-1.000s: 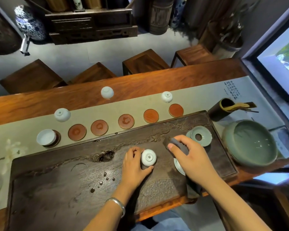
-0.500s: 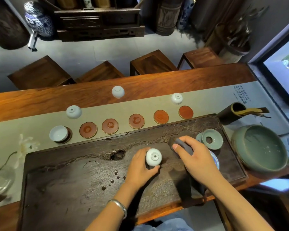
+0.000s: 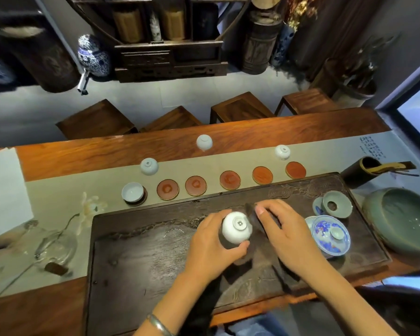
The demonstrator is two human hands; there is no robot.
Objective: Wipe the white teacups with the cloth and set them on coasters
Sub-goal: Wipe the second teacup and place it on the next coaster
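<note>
Teacup [image 3: 236, 227] now sits inverted in my left hand [image 3: 212, 246], foot ring up, lifted above the dark tea tray [image 3: 136, 258] at lower centre of the frame; a second ago it was held lower and farther from the cloth. My left fingers curl round its wall from below. My right hand [image 3: 289, 235] has closed in from the right, and its fingers pinch the dark cloth [image 3: 251, 213], which now touches the cup's right side where before a gap separated them. Finding: wiping of this cup is just starting. One upright cup [image 3: 132, 191] already occupies the leftmost coaster at centre left; five red coasters [image 3: 167, 189] in the row beside it stand bare. Three further inverted cups [image 3: 149, 166] wait on the worktop [image 3: 83, 156] beyond the row. Assessment: task is early, one of five cups placed.
</note>
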